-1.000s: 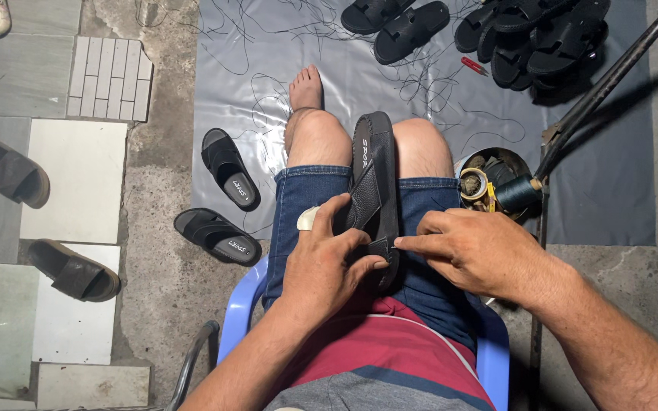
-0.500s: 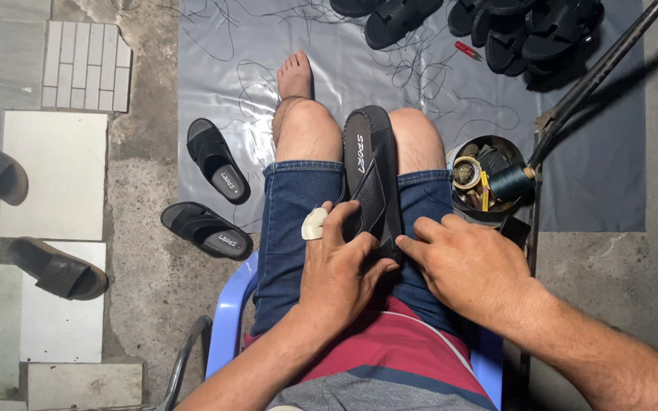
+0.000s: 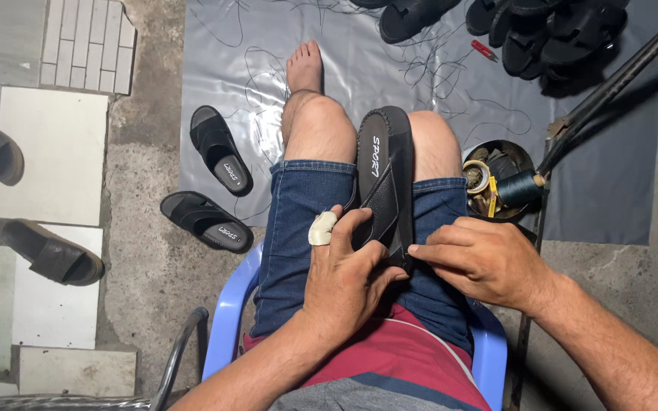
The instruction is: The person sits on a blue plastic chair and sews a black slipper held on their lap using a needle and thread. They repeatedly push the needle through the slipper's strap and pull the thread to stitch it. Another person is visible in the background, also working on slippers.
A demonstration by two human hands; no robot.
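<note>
A black sandal [image 3: 384,179] is lying lengthwise along the person's lap, its toe end reaching out between the bare knees and its heel end sitting under both hands. The left hand [image 3: 348,278] is gripping the near end, fingers curled over the strap and thumb pressing the edge; one finger is wearing a pale bandage [image 3: 321,228]. The right hand [image 3: 485,259] is pinching the sandal's right edge with narrowed fingertips, touching the left thumb.

The person is sitting on a blue plastic chair [image 3: 230,304], wearing denim shorts and a red shirt. A grey plastic sheet [image 3: 420,76] is covering the floor ahead, strewn with loose black thread. Two more black sandals [image 3: 215,183] are lying at its left edge, and a heap of black sandals [image 3: 542,30] is sitting at the top. Just right of the knee, a round tin [image 3: 496,179] is holding spools of thread. Rough concrete and pale tiles [image 3: 51,152] are making up the floor to the left.
</note>
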